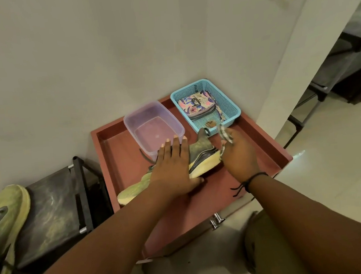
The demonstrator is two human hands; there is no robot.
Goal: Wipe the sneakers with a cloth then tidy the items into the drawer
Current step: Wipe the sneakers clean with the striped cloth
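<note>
A green and yellow sneaker (pixel 202 157) lies on its side in the open reddish drawer (pixel 264 147). My left hand (pixel 174 167) lies flat on the sneaker's middle with straight fingers, thumb at the sole edge. My right hand (pixel 238 152) grips a small checked cloth (pixel 224 135) and holds it against the sneaker's heel. A second matching sneaker (pixel 3 227) lies on a dark rack shelf (pixel 53 210) at the left.
In the drawer's back stand a clear plastic tub (pixel 151 126) and a blue mesh basket (pixel 228 106) holding a floral pouch (pixel 196 105). White walls rise behind. Glossy floor tiles (pixel 335 164) spread to the right. The drawer's metal handle (pixel 217 220) shows at the front.
</note>
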